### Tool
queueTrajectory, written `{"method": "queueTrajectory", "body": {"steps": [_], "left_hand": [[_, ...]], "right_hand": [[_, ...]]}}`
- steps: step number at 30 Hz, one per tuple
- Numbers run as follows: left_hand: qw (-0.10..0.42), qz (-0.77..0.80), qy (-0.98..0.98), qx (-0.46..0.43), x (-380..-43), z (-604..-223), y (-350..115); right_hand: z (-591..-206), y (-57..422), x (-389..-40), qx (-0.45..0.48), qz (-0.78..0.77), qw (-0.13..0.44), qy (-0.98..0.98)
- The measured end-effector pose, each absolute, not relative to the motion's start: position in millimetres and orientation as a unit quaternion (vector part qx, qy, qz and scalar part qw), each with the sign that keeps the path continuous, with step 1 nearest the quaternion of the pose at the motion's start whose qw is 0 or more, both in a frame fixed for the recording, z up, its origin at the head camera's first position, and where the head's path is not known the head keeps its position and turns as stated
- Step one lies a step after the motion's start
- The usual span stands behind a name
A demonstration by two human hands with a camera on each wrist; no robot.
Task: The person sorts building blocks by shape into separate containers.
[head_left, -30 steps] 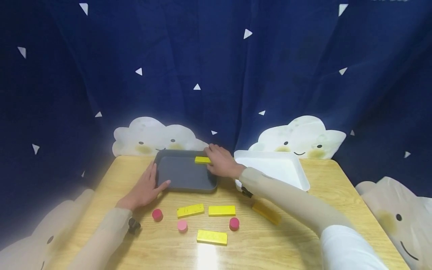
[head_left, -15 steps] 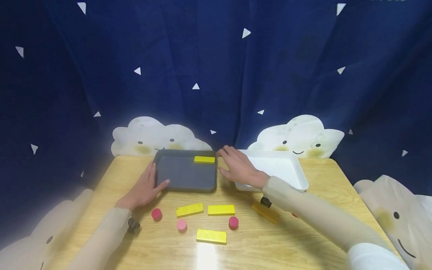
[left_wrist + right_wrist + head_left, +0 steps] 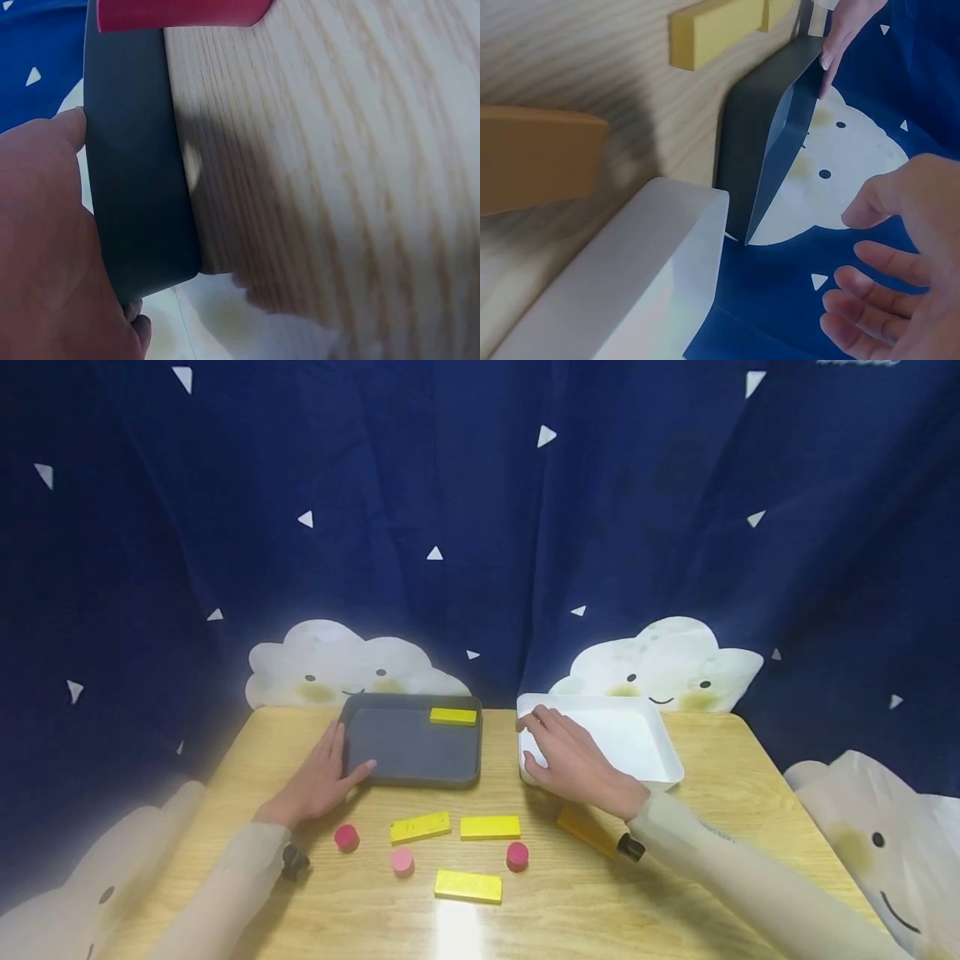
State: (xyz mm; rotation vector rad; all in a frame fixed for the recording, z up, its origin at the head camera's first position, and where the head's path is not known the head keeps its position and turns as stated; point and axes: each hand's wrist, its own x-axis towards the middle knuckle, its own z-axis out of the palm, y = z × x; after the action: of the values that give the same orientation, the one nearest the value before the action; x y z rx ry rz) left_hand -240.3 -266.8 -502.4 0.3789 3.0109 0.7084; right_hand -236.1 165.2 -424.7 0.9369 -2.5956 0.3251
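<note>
My left hand (image 3: 318, 777) rests on the left end of a dark grey tray (image 3: 405, 781), thumb over the front rim and fingers along the side. In the tray's back right corner lies a yellow block (image 3: 453, 716). My right hand (image 3: 573, 760) hovers over the left part of a white tray (image 3: 630, 735), holding nothing, its fingers loosely bent and spread apart in the right wrist view. Below that hand an orange block (image 3: 585, 832) lies on the table, partly covered by the wrist.
Several yellow blocks (image 3: 490, 827) lie in front of the grey tray. Among them stand a red cylinder (image 3: 517, 857), a pink cylinder (image 3: 402, 862) and another red cylinder (image 3: 347, 837) near the left wrist. A blue curtain (image 3: 480, 527) hangs behind the wooden table (image 3: 360, 918).
The right hand let go of the yellow block in the grey tray's back right corner. It then moved right, over the white tray. My left hand stayed in place.
</note>
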Motion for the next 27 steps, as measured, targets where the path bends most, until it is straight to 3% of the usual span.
{"method": "queueTrajectory", "body": {"steps": [27], "left_hand": [[0.010, 0.230, 0.965, 0.123, -241, -505, -268]], "right_hand": [[-438, 215, -182, 0.292, 0.120, 0.197, -0.928]]}}
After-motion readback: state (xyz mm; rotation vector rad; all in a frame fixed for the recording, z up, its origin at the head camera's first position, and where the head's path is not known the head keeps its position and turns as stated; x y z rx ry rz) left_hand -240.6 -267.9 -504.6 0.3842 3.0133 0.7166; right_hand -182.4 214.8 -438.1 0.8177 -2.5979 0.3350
